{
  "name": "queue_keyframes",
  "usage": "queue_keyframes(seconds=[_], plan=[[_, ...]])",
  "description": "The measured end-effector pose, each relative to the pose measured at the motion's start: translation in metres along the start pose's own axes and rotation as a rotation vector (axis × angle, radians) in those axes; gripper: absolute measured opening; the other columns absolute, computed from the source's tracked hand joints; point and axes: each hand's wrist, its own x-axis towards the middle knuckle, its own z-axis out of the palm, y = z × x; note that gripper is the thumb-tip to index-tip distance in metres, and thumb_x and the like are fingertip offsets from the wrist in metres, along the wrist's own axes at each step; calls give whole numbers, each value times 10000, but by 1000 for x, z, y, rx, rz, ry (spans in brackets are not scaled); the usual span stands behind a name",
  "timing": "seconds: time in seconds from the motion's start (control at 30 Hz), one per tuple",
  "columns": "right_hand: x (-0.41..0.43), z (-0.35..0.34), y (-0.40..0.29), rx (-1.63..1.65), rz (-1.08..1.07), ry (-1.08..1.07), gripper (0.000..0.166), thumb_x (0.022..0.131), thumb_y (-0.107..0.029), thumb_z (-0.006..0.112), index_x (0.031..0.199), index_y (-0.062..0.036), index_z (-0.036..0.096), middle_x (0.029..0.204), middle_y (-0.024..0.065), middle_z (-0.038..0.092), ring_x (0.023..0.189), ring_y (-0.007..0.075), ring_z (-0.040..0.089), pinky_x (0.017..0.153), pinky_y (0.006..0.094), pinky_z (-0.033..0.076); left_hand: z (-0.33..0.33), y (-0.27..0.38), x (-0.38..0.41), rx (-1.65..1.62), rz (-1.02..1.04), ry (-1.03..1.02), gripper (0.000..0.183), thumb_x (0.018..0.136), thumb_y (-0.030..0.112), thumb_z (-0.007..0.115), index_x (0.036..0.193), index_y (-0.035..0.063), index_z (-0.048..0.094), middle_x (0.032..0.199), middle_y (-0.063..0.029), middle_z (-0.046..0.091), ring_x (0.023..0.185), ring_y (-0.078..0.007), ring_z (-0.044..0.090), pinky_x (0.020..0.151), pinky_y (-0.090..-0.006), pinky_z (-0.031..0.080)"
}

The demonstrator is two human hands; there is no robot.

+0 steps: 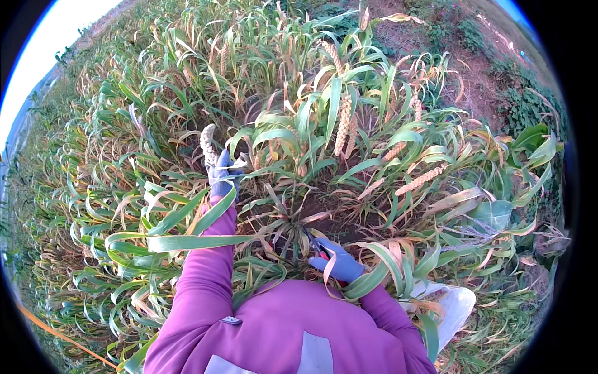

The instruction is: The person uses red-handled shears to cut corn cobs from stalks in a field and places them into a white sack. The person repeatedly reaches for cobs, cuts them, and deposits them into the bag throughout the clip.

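My left hand (pixel 223 175), in a blue-grey glove, is closed around the stalk just below a pale millet seed head (pixel 207 142), at the centre left. Lower right of it, near my chest, my gloved right hand (pixel 341 262) holds red-handled pruning shears (pixel 323 254). Their dark blades reach among narrow leaves by a leafy stalk (pixel 293 229); what lies between the blades cannot be made out. Long green leaves cross in front of my left forearm, and a curled leaf partly covers my right hand. Several other seed heads (pixel 343 125) hang from plants ahead.
Dense millet plants surround me on the left and ahead. A white sack (pixel 451 308) stands open beside my right arm. An orange cord (pixel 65 336) runs across the lower left. Sloping ground with dry grass (pixel 406 42) rises at the upper right.
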Motion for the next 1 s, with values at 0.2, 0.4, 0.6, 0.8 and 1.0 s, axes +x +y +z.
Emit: queue_keyframes(seconds=[0.2,0.4,0.6,0.8,1.0], plan=[[84,-21,-51,-130,204,19,504,839,-407,664,1180,-61,530,974,199,624,881,354,624,781,422,490,15,-61,67,398,-291,-204,421,996,380,464,1156,16,603,998,-86,654,829,-185,617,704,-307,509],[205,-17,-39,-505,350,50,578,793,-532,618,1105,-52,538,1014,215,622,939,388,622,839,464,485,-47,-137,114,353,-633,-496,570,1004,456,390,1297,-12,534,1223,-143,609,1063,-223,597,927,-349,485],[266,-15,-28,-425,253,-8,610,810,-512,624,1132,-3,531,1028,245,612,964,390,607,852,440,470,-46,-96,74,393,-610,-762,571,989,442,439,1363,13,484,1282,-121,575,1171,-222,538,1036,-345,390],[284,-19,-59,-483,273,-187,582,810,-484,613,1141,-13,537,990,235,635,928,380,622,820,453,474,-24,-59,68,644,-757,-793,397,907,255,604,1242,43,598,1111,-55,639,984,-148,591,869,-291,472],[249,-10,-71,-300,327,-21,512,830,-440,608,1111,-18,541,971,230,633,897,368,625,801,436,474,-43,-80,99,253,-545,-370,222,922,195,571,1074,34,600,852,-77,648,734,-174,608,700,-304,515]])
